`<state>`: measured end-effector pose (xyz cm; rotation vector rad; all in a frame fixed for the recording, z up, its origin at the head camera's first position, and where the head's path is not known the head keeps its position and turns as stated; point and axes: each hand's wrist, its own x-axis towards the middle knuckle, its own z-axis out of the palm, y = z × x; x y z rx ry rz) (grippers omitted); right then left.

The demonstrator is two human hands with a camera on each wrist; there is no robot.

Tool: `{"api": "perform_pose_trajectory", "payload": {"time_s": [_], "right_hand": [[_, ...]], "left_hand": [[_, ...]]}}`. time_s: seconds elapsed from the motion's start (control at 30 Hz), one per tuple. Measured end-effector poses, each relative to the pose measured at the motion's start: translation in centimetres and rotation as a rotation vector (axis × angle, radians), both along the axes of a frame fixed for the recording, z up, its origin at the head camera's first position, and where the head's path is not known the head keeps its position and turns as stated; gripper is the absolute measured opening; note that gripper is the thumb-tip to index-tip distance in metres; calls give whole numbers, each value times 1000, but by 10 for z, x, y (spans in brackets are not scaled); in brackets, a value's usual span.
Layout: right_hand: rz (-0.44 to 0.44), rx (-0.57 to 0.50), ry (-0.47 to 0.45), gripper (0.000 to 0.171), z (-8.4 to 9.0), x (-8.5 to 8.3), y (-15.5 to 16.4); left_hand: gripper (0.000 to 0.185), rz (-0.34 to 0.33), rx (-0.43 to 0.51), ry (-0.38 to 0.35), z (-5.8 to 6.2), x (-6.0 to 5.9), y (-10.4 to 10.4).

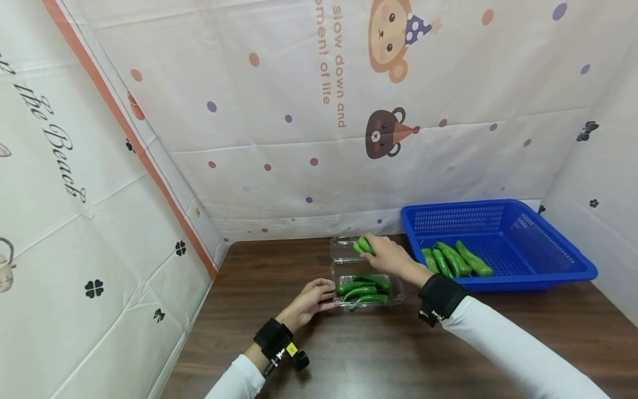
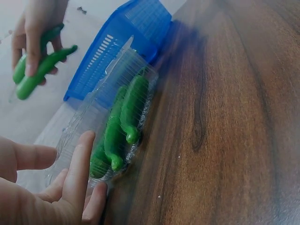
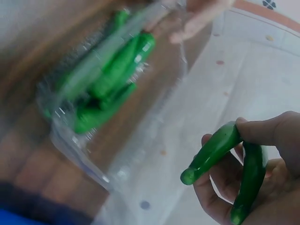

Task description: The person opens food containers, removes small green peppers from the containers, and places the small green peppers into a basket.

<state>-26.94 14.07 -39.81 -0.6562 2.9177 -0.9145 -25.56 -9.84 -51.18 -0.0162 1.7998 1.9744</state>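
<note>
A clear plastic clamshell box (image 1: 368, 277) lies open on the dark wooden table (image 1: 379, 354), with several green peppers (image 1: 363, 290) in its near half. My left hand (image 1: 311, 299) touches the box's left end with straight fingers (image 2: 79, 173). My right hand (image 1: 386, 254) hovers over the box's open lid and grips two green peppers (image 3: 225, 159), also seen as peppers (image 2: 40, 68) in the left wrist view. The box (image 2: 105, 117) and the peppers inside it (image 2: 122, 122) show clearly there.
A blue plastic basket (image 1: 498, 221) stands at the right of the box and holds several more green peppers (image 1: 456, 259). Printed sheets wall the table at the back and on both sides. Bare table lies in front of the box.
</note>
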Motion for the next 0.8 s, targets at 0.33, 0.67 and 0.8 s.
{"api": "perform_pose_trajectory", "payload": {"time_s": [0.33,0.67,0.8], "right_hand": [[-38,4,150,39,22,4,8],[-92,-50,339,39,47,7,35],[-134,-68,385,37,54,8,49]], "left_hand": [[30,15,18,-6,0,1,1],[32,2,7,1,1,3,1],[32,9,12,4,0,1,2]]}}
